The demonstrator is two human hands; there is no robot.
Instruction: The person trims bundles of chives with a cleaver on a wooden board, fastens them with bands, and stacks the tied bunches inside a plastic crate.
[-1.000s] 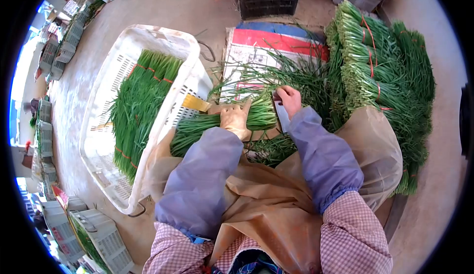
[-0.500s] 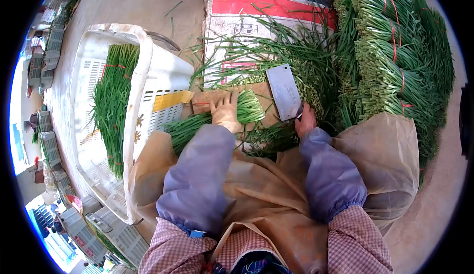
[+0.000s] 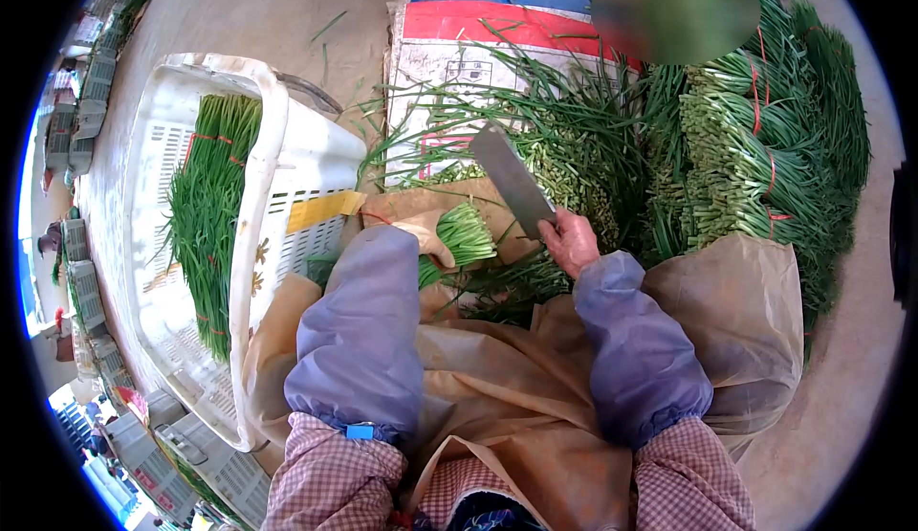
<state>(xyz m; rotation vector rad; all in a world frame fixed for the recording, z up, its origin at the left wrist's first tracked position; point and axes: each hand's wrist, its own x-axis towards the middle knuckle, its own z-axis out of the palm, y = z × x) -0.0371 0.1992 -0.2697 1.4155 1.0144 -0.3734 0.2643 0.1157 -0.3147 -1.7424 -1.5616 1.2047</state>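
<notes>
My left hand (image 3: 427, 232) is closed around a bunch of garlic chives (image 3: 466, 235), partly hidden by the sleeve; the pale cut ends point right. Beneath the bunch is a brown board (image 3: 402, 204), with a bit of red band beside my hand. In my right hand (image 3: 572, 243), the handle of a cleaver (image 3: 513, 179) is gripped. Its broad metal blade slants up and left, tilted above the board and just right of the bunch ends. Loose chive trimmings (image 3: 583, 172) lie behind and to the right of the blade.
At left stands a white plastic basket (image 3: 273, 139) with banded chives (image 3: 212, 215) inside. Several tied bunches (image 3: 732, 139) are stacked at right, partly covered by a blurred patch. A printed sack (image 3: 421, 72) lies beyond the board. My apron (image 3: 516, 368) spreads over my lap.
The cleaver has been lifted and tilted from lying flat, swinging left toward the bunch. My left hand has moved down and slightly left, from lying over the chives to wrapping round them.
</notes>
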